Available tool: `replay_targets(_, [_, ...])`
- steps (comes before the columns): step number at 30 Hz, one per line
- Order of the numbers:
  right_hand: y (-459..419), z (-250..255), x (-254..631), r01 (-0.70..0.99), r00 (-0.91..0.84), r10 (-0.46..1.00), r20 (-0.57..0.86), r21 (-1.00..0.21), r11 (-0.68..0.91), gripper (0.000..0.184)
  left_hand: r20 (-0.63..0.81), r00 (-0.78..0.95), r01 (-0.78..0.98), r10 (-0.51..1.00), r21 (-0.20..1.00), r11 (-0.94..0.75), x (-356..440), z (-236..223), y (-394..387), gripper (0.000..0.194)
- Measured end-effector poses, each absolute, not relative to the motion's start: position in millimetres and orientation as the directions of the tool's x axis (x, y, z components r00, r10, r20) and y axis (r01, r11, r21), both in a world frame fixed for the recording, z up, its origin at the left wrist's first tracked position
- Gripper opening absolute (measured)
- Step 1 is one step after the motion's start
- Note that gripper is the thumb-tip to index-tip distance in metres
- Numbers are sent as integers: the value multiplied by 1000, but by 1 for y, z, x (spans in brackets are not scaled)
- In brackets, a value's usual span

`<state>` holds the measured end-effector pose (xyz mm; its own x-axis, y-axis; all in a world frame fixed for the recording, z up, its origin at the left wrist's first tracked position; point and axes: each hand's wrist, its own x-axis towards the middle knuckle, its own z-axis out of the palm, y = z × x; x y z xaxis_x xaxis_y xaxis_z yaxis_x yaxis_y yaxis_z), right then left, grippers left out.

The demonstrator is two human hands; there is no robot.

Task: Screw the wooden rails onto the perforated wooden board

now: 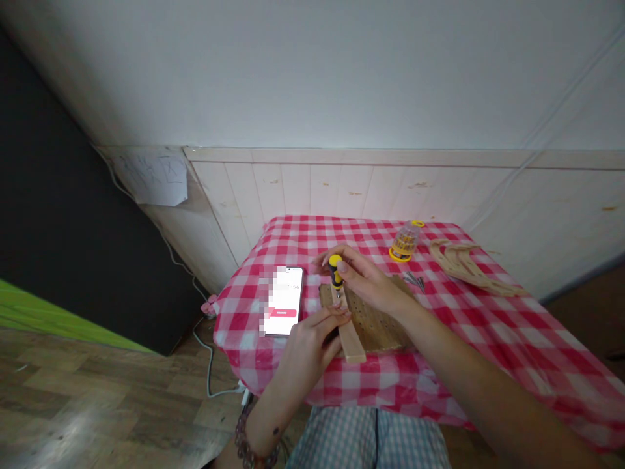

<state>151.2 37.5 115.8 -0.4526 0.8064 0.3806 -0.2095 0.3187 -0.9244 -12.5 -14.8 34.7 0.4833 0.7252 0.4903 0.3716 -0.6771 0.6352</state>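
My right hand (pixel 364 279) grips a short yellow-and-black screwdriver (pixel 335 264), held upright with its shaft pointing down. Its tip meets the far part of a pale wooden strip (pixel 352 342). With fingers pressed together, my left hand (pixel 319 332) holds the strip just below the tip; whether a small screw is between those fingertips I cannot make out. Beneath the strip lies a brown wooden board (pixel 375 326) dotted with small holes. Several thin metal pieces (pixel 415 281), perhaps screws or bits, lie right of the board.
A lit phone (pixel 286 303) lies left of my hands. Behind on the right, a clear container with a yellow base (pixel 403 244) holds bits. Curved wooden pieces (pixel 463 267) rest farther right. The red-and-white checked tablecloth (pixel 303 241) reaches the panelled wall; a white cable (pixel 209 365) hangs at left.
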Motion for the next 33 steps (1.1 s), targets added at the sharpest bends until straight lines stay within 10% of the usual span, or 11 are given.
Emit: replay_targets(33, [37,102,148,-156,-372,855,361,-932,326,50,504,478,350,719,642,-682,-13,35,-15,44])
